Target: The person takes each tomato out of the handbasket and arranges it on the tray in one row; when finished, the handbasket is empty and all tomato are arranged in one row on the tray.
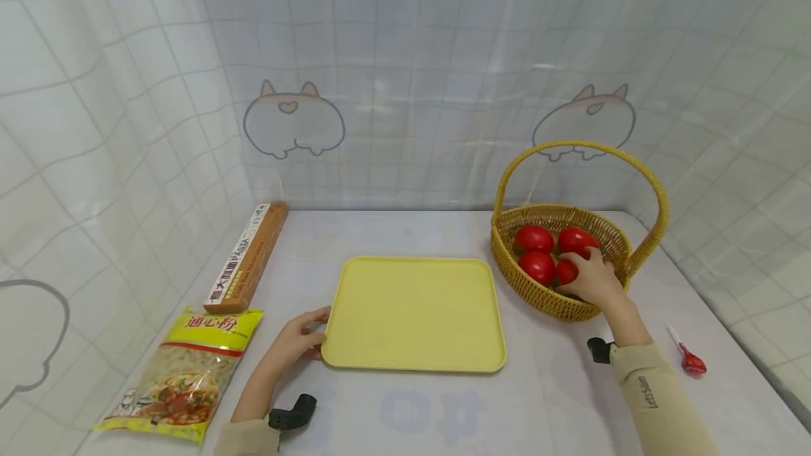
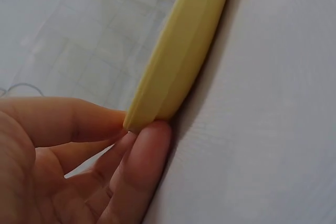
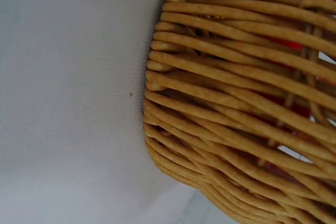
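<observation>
On the table lies a yellow tray, its left edge pinched between the thumb and fingers of my left hand. The left wrist view shows that pinch close up, with the fingertips at the tray's rim. My right hand reaches into a woven basket and grips the front right tomato, partly covering it. Three other red tomatoes sit beside it. In the right wrist view the basket's side fills the right half, and the hand is out of sight.
At the left are a pasta box and a bag of macaroni. A red lollipop lies to the right of my right sleeve. The basket's tall handle arches over it. A grid-patterned curtain encloses the table's back and sides.
</observation>
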{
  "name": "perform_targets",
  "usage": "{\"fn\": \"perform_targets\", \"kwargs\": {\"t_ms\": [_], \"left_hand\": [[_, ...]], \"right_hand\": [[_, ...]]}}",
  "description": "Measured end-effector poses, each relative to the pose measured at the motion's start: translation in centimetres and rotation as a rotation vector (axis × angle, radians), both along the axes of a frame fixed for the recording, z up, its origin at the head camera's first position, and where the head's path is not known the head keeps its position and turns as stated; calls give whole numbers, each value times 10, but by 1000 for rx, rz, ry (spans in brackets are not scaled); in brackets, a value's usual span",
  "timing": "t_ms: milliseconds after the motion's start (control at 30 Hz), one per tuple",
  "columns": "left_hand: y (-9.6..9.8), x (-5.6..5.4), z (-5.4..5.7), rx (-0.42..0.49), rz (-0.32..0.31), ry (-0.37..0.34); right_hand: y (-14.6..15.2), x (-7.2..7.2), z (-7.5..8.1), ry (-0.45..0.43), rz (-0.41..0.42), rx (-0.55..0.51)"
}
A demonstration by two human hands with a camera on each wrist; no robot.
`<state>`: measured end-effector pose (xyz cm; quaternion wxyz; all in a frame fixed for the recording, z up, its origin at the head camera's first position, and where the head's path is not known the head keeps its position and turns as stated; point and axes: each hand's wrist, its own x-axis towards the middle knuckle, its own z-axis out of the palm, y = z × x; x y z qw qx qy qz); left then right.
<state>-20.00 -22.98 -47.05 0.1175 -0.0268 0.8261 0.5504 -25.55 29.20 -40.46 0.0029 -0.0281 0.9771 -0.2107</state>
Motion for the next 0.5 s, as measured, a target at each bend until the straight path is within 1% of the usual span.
{"fn": "perform_targets", "kwargs": {"t_ms": [100, 267, 500], "left_hand": [[0, 0, -1, 13, -2, -8], [-1, 0, -1, 16, -5, -8], [-1, 1, -1, 10, -3, -14]], "right_hand": [[0, 1, 1, 12, -30, -19], [0, 1, 2, 64, -79, -55], [2, 1, -2, 188, -133, -126]]}}
